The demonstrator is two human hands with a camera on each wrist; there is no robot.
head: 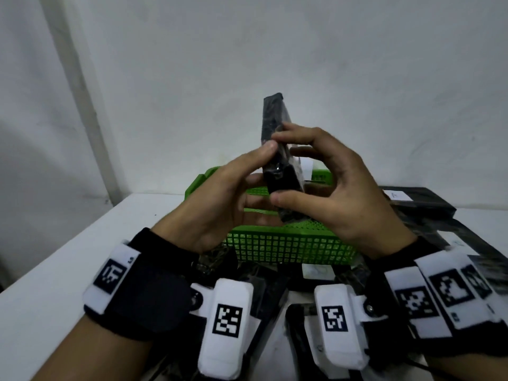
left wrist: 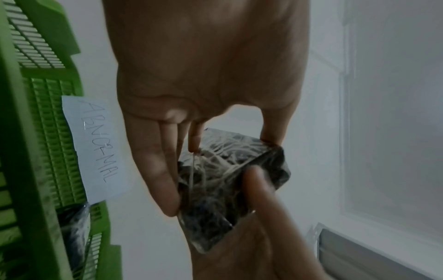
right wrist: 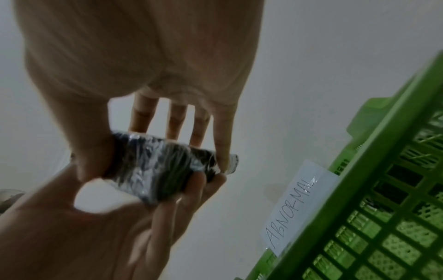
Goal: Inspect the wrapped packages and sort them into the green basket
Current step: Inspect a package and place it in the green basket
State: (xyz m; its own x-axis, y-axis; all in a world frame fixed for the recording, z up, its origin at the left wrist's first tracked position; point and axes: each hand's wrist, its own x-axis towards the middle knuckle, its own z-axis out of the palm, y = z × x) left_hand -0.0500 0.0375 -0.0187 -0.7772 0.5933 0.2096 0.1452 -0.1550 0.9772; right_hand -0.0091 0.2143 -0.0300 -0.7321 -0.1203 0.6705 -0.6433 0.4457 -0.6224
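A black package in clear wrap (head: 275, 138) (left wrist: 227, 170) (right wrist: 163, 166) stands on end in the air above the green basket (head: 288, 248). Both hands hold it. My left hand (head: 259, 169) grips its left side, thumb on top and fingers along the face. My right hand (head: 286, 169) pinches its right side between the thumb low down and the fingers higher up. A paper label reading ABNORMAL (left wrist: 95, 147) (right wrist: 294, 208) hangs on the basket's far wall (left wrist: 14, 132) (right wrist: 383, 189). Another wrapped package (left wrist: 74, 236) lies inside the basket.
More black wrapped packages lie on the white table: a pile at the right (head: 420, 200) and several in front of the basket (head: 316, 273), partly under my wrists. A white wall stands close behind the basket. The table's left part (head: 68, 257) is bare.
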